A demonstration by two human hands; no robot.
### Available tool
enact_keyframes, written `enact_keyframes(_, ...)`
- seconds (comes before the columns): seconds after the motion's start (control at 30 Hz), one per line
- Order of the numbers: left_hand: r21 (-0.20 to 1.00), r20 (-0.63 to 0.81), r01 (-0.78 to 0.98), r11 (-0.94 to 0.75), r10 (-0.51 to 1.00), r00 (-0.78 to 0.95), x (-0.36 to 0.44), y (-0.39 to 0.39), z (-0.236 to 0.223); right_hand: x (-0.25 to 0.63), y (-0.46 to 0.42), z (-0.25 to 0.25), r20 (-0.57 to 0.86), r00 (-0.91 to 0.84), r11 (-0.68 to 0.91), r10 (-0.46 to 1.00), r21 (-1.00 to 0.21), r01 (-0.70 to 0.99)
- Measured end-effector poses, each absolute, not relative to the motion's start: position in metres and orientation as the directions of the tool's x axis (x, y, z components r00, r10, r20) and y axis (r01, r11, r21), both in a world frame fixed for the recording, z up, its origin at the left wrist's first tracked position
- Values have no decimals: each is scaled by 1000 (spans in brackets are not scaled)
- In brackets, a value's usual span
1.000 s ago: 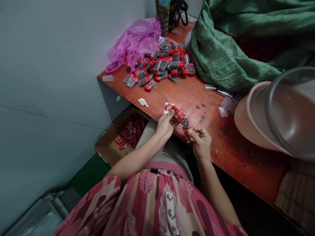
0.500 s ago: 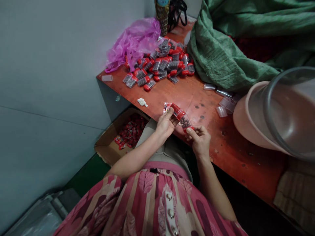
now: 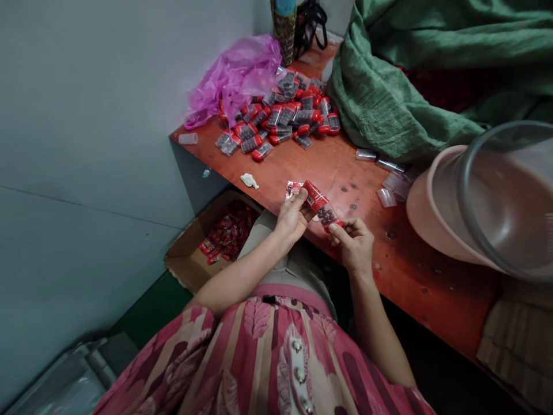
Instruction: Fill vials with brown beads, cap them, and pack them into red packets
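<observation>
Between my hands is a clear plastic packet with red print (image 3: 321,203), holding dark round beads at its lower end. My left hand (image 3: 294,218) pinches its printed end between thumb and fingers, with a small printed strip (image 3: 293,189) showing past the thumb. My right hand (image 3: 354,245) grips the lower end, near a red tip, with thumb and forefinger. Both hands are above the front edge of an orange-red wooden table (image 3: 415,276). A heap of red-capped clear tubes with dark contents (image 3: 280,115) lies farther off, beyond reach of my fingertips.
A pink plastic bag (image 3: 233,80) touches the heap. Green cloth (image 3: 389,98) and a pink basin with a clear rim (image 3: 488,202) fill the right side. Clear empty tubes (image 3: 386,197) lie near the basin. A cardboard box of red packets (image 3: 216,242) sits below the table edge.
The packet has turned steeper between my hands, its red upper part rising and the beads sitting lower. My right hand has shifted its grip slightly. The heap has not changed.
</observation>
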State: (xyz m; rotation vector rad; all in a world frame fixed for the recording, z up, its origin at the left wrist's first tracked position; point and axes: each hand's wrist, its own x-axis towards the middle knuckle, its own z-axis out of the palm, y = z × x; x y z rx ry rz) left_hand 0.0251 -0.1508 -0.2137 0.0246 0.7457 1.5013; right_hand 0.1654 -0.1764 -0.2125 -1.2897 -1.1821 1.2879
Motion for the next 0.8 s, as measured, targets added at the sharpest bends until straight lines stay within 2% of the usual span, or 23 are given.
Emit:
enact_keyframes(0.1,504,-400,-855,122,910,-106,24,-152,-208,166,-174,-214,-85,-8,-85,996,-996,23)
enact_keyframes(0.27,548,-352,-822,157,934,-56,25,-157,-205,163,-173,-216,-90,18,-88,996,-993,-80)
enact_keyframes(0.47,584,-392,-769,259,920,12,28,-159,-213,159,-174,-219,-44,46,-41,998,-997,-70)
enact_keyframes(0.7,624,-375,-729,281,926,36,31,-161,-215,157,-168,-230,-165,-20,-164,986,-946,-278)
enact_keyframes(0.8,639,-375,-716,281,927,29,33,-163,-215,154,-169,-229,-113,32,-105,993,-973,-207)
